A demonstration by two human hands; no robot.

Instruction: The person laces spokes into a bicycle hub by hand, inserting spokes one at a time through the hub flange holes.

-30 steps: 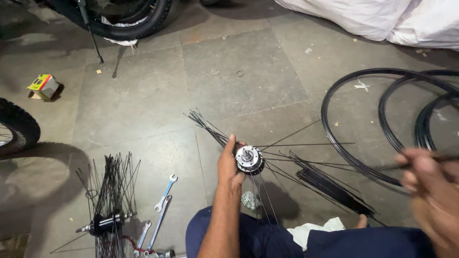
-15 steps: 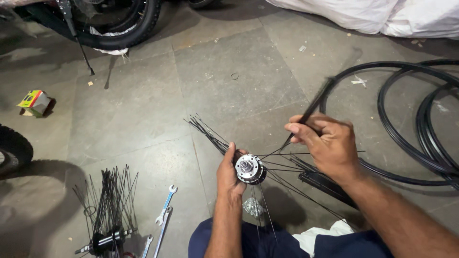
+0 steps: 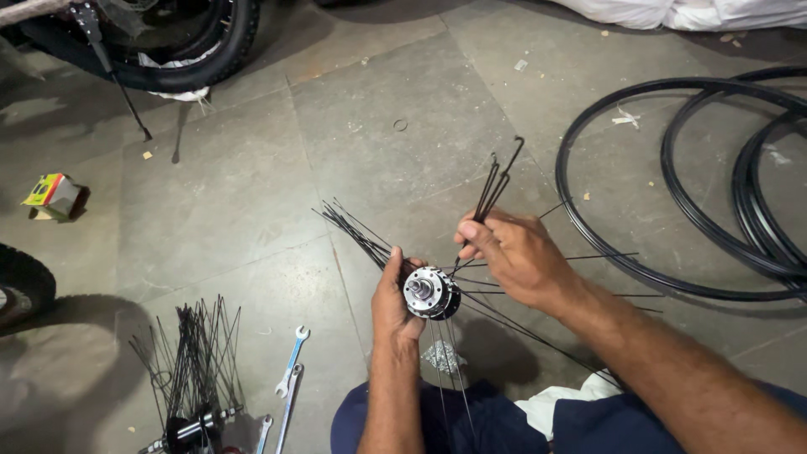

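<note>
Steel hub [image 3: 430, 292], silver with a black flange, held upright over the floor [image 3: 252, 193] and the person's lap.

Left hand [image 3: 395, 296]: closed around the hub's left side, thumb and fingers wrapped on the shell, forearm rising from the bottom edge.

Right hand [image 3: 514, 252]: just right of and above the hub, fingers pinched together on a small bundle of black spokes [image 3: 492, 189]; their bent ends stick up beyond the knuckles.

Laced spokes [image 3: 357, 231]: thin black wires already seated in the hub, one fan spreading up and left past the left hand, others running right under the right hand and down toward the lap.

Dark blue trousers [image 3: 471, 420]: directly below both hands. A white cloth [image 3: 563, 403] lies between the legs, under the right forearm.

Crumpled foil scrap [image 3: 441, 355]: on the floor just below the hub.

Black rims [image 3: 672, 168]: several hoops overlapping on the floor, right of the right hand, near its spokes.

Wrenches [image 3: 290, 370]: slim open-ended ones, on the floor left of the left forearm.

Second hub with spokes [image 3: 189, 378]: further left, black wires standing up in a loose sheaf.

Small coloured box [image 3: 52, 193]: far left, well apart from the hands.

Motorcycle tyre [image 3: 168, 50]: far upper left, side stand resting on the stone floor.

White sacks [image 3: 689, 13]: top right edge.
</note>
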